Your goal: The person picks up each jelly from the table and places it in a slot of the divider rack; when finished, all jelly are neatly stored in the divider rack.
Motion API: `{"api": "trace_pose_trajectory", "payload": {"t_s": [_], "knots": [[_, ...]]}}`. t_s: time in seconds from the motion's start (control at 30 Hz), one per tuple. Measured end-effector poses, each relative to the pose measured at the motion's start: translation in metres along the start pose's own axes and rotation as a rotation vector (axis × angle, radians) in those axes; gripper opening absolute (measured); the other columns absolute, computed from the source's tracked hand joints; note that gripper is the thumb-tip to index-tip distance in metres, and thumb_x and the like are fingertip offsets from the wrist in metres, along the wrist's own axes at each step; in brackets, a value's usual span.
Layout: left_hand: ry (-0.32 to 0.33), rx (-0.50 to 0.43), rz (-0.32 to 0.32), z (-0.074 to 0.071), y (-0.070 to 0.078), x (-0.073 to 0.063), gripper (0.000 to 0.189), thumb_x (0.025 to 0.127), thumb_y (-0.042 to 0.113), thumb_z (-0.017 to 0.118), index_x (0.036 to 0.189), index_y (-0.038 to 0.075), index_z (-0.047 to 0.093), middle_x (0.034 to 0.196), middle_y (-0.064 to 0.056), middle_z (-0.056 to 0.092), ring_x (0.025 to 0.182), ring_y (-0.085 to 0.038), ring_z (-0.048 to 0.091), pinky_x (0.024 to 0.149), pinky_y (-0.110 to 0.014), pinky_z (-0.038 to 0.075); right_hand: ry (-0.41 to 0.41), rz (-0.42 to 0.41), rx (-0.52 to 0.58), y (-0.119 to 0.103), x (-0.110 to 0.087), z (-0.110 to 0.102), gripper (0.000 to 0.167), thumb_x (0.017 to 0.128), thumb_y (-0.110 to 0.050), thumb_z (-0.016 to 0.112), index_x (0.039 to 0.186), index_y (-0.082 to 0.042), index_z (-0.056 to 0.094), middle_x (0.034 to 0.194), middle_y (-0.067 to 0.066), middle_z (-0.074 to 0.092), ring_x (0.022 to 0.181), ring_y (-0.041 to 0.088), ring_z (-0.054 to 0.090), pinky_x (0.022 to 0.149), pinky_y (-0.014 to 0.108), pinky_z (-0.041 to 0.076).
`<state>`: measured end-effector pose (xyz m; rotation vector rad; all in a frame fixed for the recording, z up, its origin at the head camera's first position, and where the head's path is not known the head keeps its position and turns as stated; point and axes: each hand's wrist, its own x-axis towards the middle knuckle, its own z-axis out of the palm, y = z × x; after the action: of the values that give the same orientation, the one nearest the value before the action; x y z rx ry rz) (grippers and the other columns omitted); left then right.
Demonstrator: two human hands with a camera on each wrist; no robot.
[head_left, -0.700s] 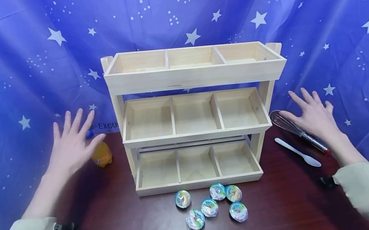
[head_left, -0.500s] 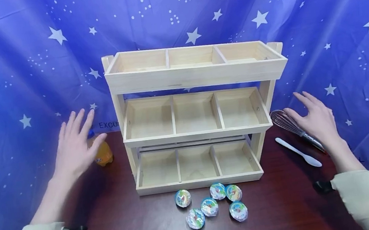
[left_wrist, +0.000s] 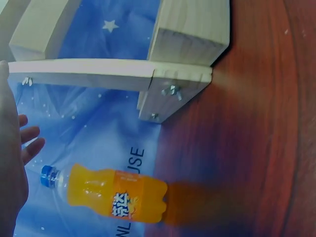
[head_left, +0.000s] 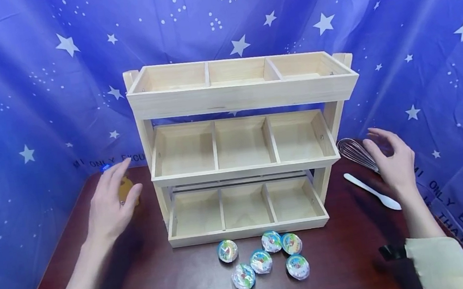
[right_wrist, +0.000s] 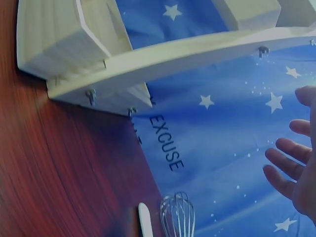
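My left hand hovers with relaxed fingers left of the wooden rack, holding nothing. Partly behind it in the head view stands a bottle of orange soda with a blue cap, seen whole in the left wrist view. My right hand is raised at the rack's right, its fingers loosely bent around nothing. Near it lie a wire whisk, its handle hidden by the hand and forearm, and a white spoon. The rack has three tiers, each split into three bare compartments.
Several small round foil-lidded cups lie on the dark red table in front of the rack. A blue curtain with white stars hangs behind and along both sides.
Both hands have come lower and nearer to the person, the left also shifting right and the right slightly left. Their spread fingers have relaxed. Rack, cups and spoon stay put.
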<state>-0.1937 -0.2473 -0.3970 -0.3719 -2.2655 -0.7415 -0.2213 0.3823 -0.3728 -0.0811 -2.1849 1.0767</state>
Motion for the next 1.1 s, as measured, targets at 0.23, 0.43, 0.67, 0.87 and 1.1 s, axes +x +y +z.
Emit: {"api": "trace_pose_trajectory", "payload": {"t_s": [0.23,0.43,0.67,0.87,1.1], "knots": [[0.012,-0.084,-0.012,0.012,0.002,-0.01,0.06,0.095,0.015,0.07,0.153,0.017,0.051,0.126,-0.014,0.069,0.097,-0.012,0.063,0.085,-0.022,0.051,0.024,-0.009,0.21,-0.004,-0.015,0.008,0.023,0.096,-0.012,0.071,0.114,0.002,0.074,0.089,-0.025,0.072,0.079,-0.008,0.066,0.072,0.007,0.049],[-0.004,-0.212,-0.088,0.018,0.0,-0.017,0.055,0.099,0.012,0.065,0.152,0.015,0.051,0.115,-0.015,0.074,0.096,0.018,0.051,0.084,0.001,0.043,-0.124,-0.07,0.552,-0.007,-0.029,0.008,0.011,0.096,0.005,0.062,0.102,0.013,0.067,0.081,-0.002,0.077,0.072,0.005,0.074,0.069,0.015,0.059],[-0.068,-0.219,-0.138,0.024,-0.003,-0.022,0.052,0.102,0.014,0.062,0.152,0.017,0.051,0.116,-0.015,0.075,0.097,0.017,0.056,0.085,0.0,0.044,-0.437,-0.189,0.47,-0.01,-0.042,0.007,0.011,0.096,0.012,0.055,0.099,0.013,0.066,0.083,-0.004,0.077,0.073,0.005,0.072,0.069,0.016,0.057],[-0.288,-0.206,-0.202,0.026,-0.005,-0.024,0.059,0.105,0.025,0.059,0.16,0.024,0.038,0.141,-0.017,0.063,0.122,-0.032,0.064,0.103,-0.041,0.053,-0.688,-0.222,0.34,-0.021,-0.052,0.008,0.014,0.097,0.01,0.055,0.099,0.004,0.068,0.083,0.003,0.075,0.074,0.008,0.071,0.064,0.021,0.055],[-0.538,-0.254,-0.282,0.026,-0.007,-0.029,0.074,0.105,0.036,0.058,0.166,0.021,0.02,0.166,-0.021,0.034,0.149,-0.047,0.036,0.117,-0.073,0.028,-0.91,-0.237,0.399,-0.031,-0.062,0.017,0.022,0.096,0.012,0.056,0.105,-0.002,0.069,0.088,0.015,0.074,0.079,0.018,0.074,0.067,0.027,0.06]]}}
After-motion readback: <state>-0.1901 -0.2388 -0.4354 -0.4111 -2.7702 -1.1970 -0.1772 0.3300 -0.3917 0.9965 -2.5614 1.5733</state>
